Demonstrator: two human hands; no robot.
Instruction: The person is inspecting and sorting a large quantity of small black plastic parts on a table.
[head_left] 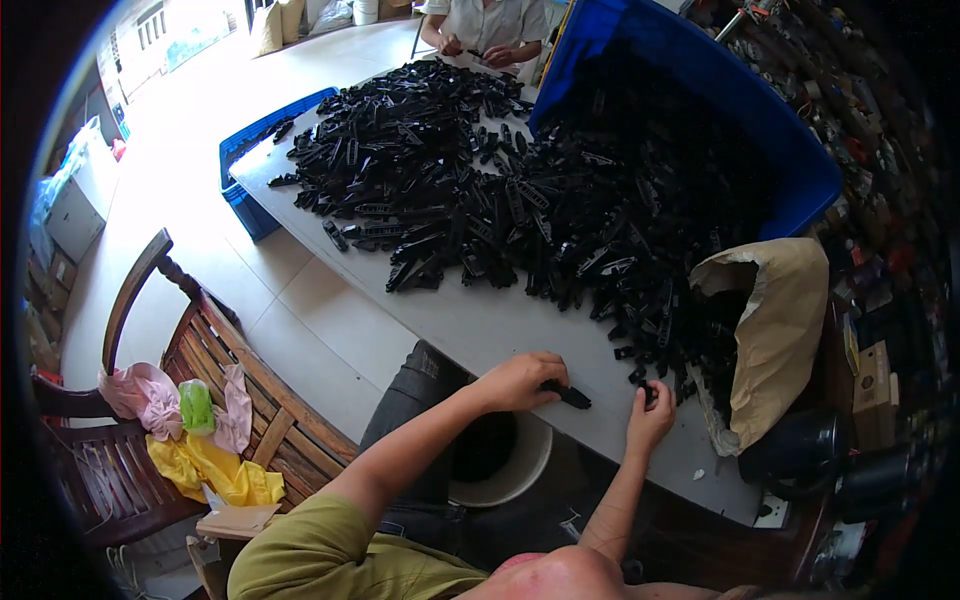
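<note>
My left hand point(522, 382) is closed on a slim black plastic part point(568, 394) that points out to the right over the table's near edge. A short way to the right, my right hand point(652, 412) pinches a small dark piece point(648, 395), mostly covered by the fingers; it looks like black plastic too. Beyond both hands spreads a large heap of similar long, ribbed black plastic parts point(480, 190) on the grey-white table point(430, 315). Under the left forearm, below the table edge, a pale bucket point(530, 478) holds something dark.
A big blue crate point(770, 120) lies tipped at the far right, spilling black parts. An open brown paper sack point(785, 330) stands at the right. Another blue crate point(255, 215) sits beyond the table's left edge. A co-worker point(487, 30) handles a part across the table. A wooden bench point(260, 370) with cloths stands left.
</note>
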